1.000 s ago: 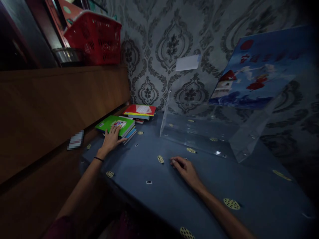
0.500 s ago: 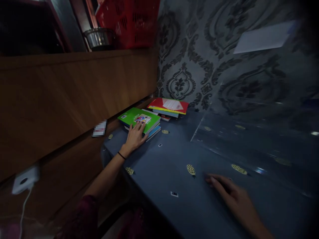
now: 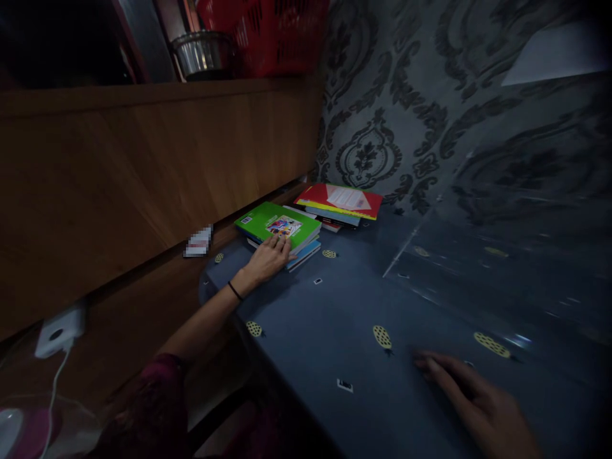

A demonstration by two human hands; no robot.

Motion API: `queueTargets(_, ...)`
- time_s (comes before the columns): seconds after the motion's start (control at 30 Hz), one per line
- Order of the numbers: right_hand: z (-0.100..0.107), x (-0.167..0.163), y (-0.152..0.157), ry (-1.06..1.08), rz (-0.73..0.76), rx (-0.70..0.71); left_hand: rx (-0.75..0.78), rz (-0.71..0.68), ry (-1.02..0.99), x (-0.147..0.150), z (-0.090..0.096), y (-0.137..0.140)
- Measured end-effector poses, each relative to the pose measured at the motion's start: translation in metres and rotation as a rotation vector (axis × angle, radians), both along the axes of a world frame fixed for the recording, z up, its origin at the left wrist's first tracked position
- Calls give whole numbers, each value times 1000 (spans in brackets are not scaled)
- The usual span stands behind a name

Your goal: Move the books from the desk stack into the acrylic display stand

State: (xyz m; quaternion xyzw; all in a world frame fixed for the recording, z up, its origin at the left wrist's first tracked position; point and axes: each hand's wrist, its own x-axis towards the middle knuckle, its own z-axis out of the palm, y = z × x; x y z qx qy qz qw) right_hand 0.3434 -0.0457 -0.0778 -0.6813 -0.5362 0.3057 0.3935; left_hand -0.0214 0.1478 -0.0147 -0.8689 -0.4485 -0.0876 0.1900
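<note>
Where the far left part of the table (image 3: 315,331) meets the wooden cabinet (image 3: 167,166), a green book (image 3: 270,220) lies flat on top of a small pile, its cover bearing a colourful picture. Beneath it, a blue book (image 3: 306,254) sticks out on the near right side. The left hand (image 3: 268,258) rests palm down at the near edge of the pile, its fingers laid on the green cover and its thumb beside the pile's edge; whether it grips the book or only touches it, I cannot tell. A dark band (image 3: 235,291) circles that wrist, above a dark purple sleeve (image 3: 153,408).

Just behind stands a second pile, topped by a red book (image 3: 313,193) with a pale sheet (image 3: 347,197) on its cover. Well to the right, the right hand (image 3: 478,395) is at the near side of the table, fingers loosely curled with the thumb close to them; its fingertips are too dark to tell whether it holds anything. Beyond it is a clear plastic stand (image 3: 482,274). Up on the cabinet, a metal pot (image 3: 204,56) sits beside a red basket (image 3: 287,38), near the patterned wall (image 3: 368,153).
</note>
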Motion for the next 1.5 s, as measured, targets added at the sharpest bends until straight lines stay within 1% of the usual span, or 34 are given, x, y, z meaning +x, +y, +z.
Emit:
queueTargets(0.13,2,-7,-1,-16,1,62,76,-18,121,12,11,-4)
queueTargets(0.2,4,-10,-1,-20,8,76,111,-44,146,24,14,-13)
queueTargets(0.27,5,-10,-1,-12,22,96,150,-100,137,39,13,-26)
queueTargets(0.37,6,-10,-3,12,55,138,228,-231,101,61,10,-54)
queueTargets(0.5,6,-12,-4,1,71,163,331,-459,82,88,4,-96)
queueTargets(0.57,7,-15,-5,-24,56,221,361,-554,51,103,1,-119)
queueTargets(0.63,8,-18,-5,-44,32,313,366,-618,6,118,-2,-142)
queueTargets(0.7,8,-18,-5,-47,16,383,339,-668,-19,132,-5,-163)
queueTargets(0.77,7,-16,-6,-46,-21,408,315,-711,-38,143,-7,-180)
queueTargets(0.83,6,-12,-8,-46,-79,408,319,-736,-78,152,-8,-190)
queueTargets(0.9,6,-8,-9,-55,-110,409,335,-756,-117,157,-8,-192)
queueTargets(0.97,6,-5,-11,-100,-82,430,350,-772,-145,159,-8,-188)
queueTargets(1.03,7,-2,-13,-182,-17,479,395,-779,-198,158,-6,-182)
queueTargets(1.1,7,1,-16,-278,79,530,464,-774,-281,155,-4,-175)
queueTargets(1.17,5,3,-19,-383,184,573,500,-769,-328,153,-4,-171)
queueTargets(1.23,3,2,-23,-488,268,596,476,-775,-328,151,-6,-169)
queueTargets(1.3,1,-3,-25,-565,327,615,409,-797,-293,150,-10,-169)
queueTargets(1.4,-2,-11,-26,-617,356,645,278,-852,-269,140,-13,-165)
queueTargets(1.43,-3,-13,-25,-633,345,657,245,-830,-308,133,-13,-161)
queueTargets(1.47,-4,-14,-25,-650,330,663,232,-762,-384,123,-12,-155)
queueTargets(1.5,-5,-15,-25,-666,315,668,234,-648,-492,110,-12,-147)
